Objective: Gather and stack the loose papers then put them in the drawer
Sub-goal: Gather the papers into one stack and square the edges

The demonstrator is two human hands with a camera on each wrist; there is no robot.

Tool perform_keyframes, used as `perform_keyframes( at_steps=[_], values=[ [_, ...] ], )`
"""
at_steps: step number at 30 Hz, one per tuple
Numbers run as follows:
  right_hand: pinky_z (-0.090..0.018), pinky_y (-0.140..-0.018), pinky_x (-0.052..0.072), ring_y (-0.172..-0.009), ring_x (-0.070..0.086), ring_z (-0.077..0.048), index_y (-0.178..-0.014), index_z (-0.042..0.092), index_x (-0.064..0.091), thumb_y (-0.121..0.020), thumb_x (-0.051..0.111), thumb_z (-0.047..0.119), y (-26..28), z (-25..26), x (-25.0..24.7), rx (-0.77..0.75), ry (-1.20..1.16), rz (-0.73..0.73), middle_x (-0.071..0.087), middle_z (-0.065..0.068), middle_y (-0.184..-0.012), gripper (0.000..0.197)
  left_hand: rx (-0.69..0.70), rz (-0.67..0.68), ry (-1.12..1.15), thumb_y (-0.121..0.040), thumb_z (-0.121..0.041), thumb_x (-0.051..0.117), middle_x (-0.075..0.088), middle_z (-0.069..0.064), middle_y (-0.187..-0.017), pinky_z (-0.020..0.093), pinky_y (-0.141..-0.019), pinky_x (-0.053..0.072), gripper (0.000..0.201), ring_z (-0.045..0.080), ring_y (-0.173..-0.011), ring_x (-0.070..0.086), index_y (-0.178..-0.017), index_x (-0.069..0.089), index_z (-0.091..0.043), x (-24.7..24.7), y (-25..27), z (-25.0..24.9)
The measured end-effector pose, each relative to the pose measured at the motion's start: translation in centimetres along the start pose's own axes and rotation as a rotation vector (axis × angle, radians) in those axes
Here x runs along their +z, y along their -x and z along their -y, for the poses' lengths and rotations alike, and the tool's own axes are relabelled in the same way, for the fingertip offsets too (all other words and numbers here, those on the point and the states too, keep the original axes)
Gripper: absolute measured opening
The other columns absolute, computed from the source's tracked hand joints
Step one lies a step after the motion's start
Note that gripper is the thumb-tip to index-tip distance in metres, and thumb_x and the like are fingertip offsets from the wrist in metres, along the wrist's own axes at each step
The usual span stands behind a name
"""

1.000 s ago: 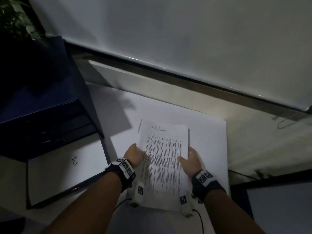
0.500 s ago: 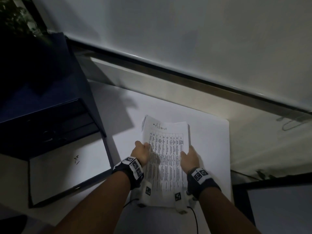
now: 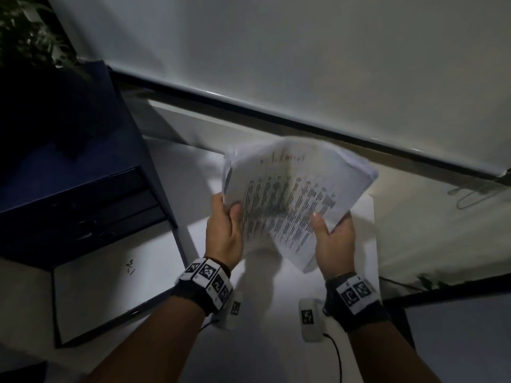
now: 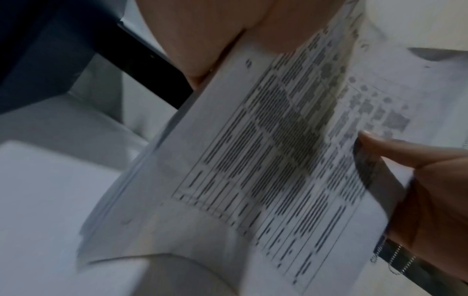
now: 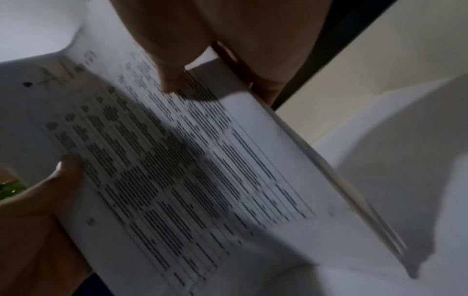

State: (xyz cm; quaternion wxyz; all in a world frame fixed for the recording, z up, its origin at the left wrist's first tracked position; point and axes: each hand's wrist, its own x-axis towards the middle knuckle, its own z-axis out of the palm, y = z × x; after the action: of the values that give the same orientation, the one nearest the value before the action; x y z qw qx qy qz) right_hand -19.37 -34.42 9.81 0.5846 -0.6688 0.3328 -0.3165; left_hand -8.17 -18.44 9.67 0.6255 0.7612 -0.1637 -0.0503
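A stack of printed papers [image 3: 293, 194] with a table of text on the top sheet is lifted off the white table [image 3: 271, 341] and tilted to the right. My left hand [image 3: 225, 222] grips its left edge, thumb on top. My right hand [image 3: 330, 239] grips its lower right edge, thumb on the print. The wrist views show the papers [image 4: 266, 160] [image 5: 190, 170] close up, blurred, with thumbs pressed on the top sheet. An open dark blue drawer [image 3: 59, 308] with a white sheet inside sits at the lower left, under a dark blue cabinet [image 3: 69, 167].
A white wall panel [image 3: 304, 51] rises behind the table, with a dark rail along its base. A plant [image 3: 30, 37] stands at the top left. A cable [image 3: 337, 360] runs off my right wrist. A dark-framed panel [image 3: 456, 341] lies at the lower right.
The papers lay flat on the table between both hands; now they are raised off it and rotated clockwise, and both hands have moved up with them.
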Motion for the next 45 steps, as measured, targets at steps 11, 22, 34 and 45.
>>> perform_keyframes(
  at_steps=[11, 22, 34, 45],
  values=[
    [-0.019, -0.063, 0.058, -0.072, 0.073, -0.001, -0.078, 0.024, 0.070, -0.070, 0.088, 0.011, -0.9, 2.0, -0.3, 0.038, -0.011, 0.044, 0.075, 0.017, -0.070, 0.024, 0.020, 0.091, 0.283, -0.087, -0.029, 0.070, 0.069, -0.010, -0.108, 0.013, -0.079, 0.052, 0.046, -0.001, -0.100, 0.067, -0.127, 0.055, -0.010, -1.4, -1.6, -1.2],
    [-0.022, -0.062, 0.054, -0.070, 0.064, -0.005, -0.080, 0.025, 0.070, -0.093, 0.066, 0.021, -3.0, 7.9, 0.7, -0.258, -0.142, -0.133, 0.067, 0.010, -0.075, 0.014, 0.515, -0.052, 0.163, -0.096, -0.014, 0.056, 0.065, 0.012, -0.100, 0.036, -0.082, 0.055, 0.022, 0.027, -0.093, 0.065, -0.117, 0.059, -0.017, -1.9, -3.8, -5.8],
    [-0.027, -0.079, 0.060, -0.087, 0.072, -0.004, -0.098, 0.023, 0.067, -0.063, 0.089, 0.028, -2.0, 3.7, 0.0, -0.039, -0.026, 0.061, 0.074, 0.002, -0.096, 0.042, 0.422, -0.105, 0.210, -0.099, -0.017, 0.051, 0.055, -0.023, -0.103, 0.008, -0.079, 0.045, 0.017, -0.008, -0.088, 0.058, -0.115, 0.045, -0.019, -1.7, -4.2, -5.2],
    [-0.033, -0.072, 0.061, -0.087, 0.074, -0.020, -0.084, 0.022, 0.069, -0.074, 0.085, 0.018, -1.1, 0.4, 1.0, 0.161, 0.048, 0.045, 0.075, 0.004, -0.085, 0.019, 0.178, -0.017, 0.001, -0.103, -0.035, 0.031, 0.055, -0.025, -0.102, 0.002, -0.076, 0.043, 0.034, -0.023, -0.091, 0.054, -0.123, 0.050, -0.015, -0.8, -4.0, -1.3]
  ],
)
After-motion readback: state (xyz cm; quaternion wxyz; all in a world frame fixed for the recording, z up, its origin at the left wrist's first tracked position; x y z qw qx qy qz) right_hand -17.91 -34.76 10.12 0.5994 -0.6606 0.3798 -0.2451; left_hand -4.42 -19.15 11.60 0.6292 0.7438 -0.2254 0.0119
